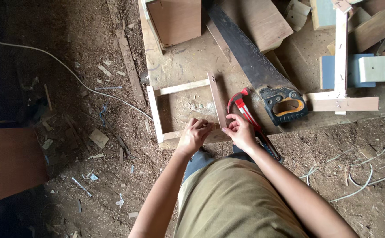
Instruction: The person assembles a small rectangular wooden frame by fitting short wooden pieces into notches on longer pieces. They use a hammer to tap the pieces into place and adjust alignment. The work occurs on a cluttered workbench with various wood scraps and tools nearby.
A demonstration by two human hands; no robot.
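Left hand (pixel 194 134) gripping wooden frame (pixel 188 110) corner; right hand (pixel 240 131) fingers pinched together, maybe on a nail; hammer (pixel 249 121) beside.

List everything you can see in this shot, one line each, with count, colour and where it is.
Wooden frame: one, pale wood, on the board by the hands.
Hand saw: one, dark blade, black and orange handle, right of the frame.
Hammer: one, red, between frame and saw.
Work board: one, brown, under the frame.
Wooden box: one, brown, top centre.
Wood offcuts: several, pale, blue and brown, top right.
Cord: one, white, across the dirt floor at left.
Wire loops: white, on the floor at right.
Left hand: on the frame's near rail.
Right hand: fingers pinched at the frame's corner.
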